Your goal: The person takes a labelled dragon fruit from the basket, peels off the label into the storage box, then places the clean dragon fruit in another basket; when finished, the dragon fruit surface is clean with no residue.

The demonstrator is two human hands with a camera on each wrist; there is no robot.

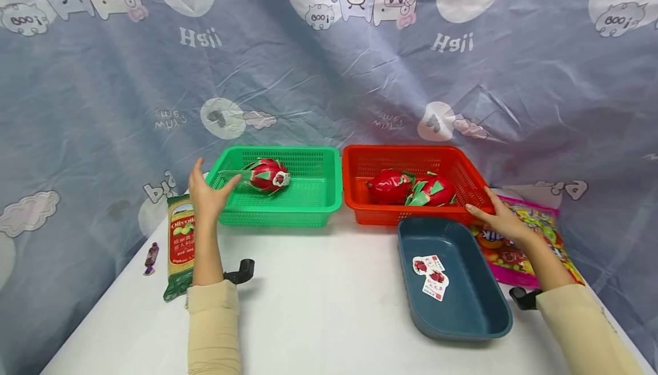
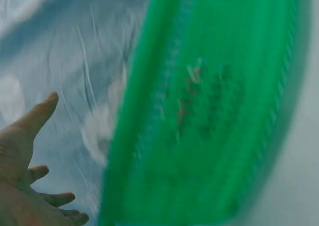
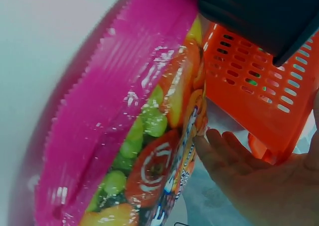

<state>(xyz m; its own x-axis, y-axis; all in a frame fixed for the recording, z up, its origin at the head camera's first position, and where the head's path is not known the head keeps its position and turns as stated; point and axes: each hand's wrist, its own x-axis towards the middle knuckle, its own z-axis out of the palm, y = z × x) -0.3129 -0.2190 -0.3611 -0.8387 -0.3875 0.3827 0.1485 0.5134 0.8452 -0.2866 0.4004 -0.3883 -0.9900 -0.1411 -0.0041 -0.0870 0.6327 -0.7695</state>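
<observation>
My left hand [image 1: 208, 195] is spread beside the left end of a green basket [image 1: 280, 219], its thumb toward the rim and nothing held. In the left wrist view, the fingers are straight and apart from the blurred basket. Inside that basket lies one dragon fruit [image 1: 267, 174] with a sticker on it. Thumb and fingers of my right hand [image 1: 506, 221] are set about the front right corner of a red basket [image 1: 380, 215]. The right wrist view shows those fingers nearly straight. Two dragon fruits [image 1: 389, 186] lie in the red basket.
A dark blue tub [image 1: 480, 283] with stickers in it stands before the red basket. A pink-edged candy bag [image 1: 514, 244] lies under my right forearm. Near my left forearm are an olive oil packet [image 1: 180, 238] and a small wrapped candy [image 1: 151, 256]. A printed cloth [image 1: 319, 89] hangs behind.
</observation>
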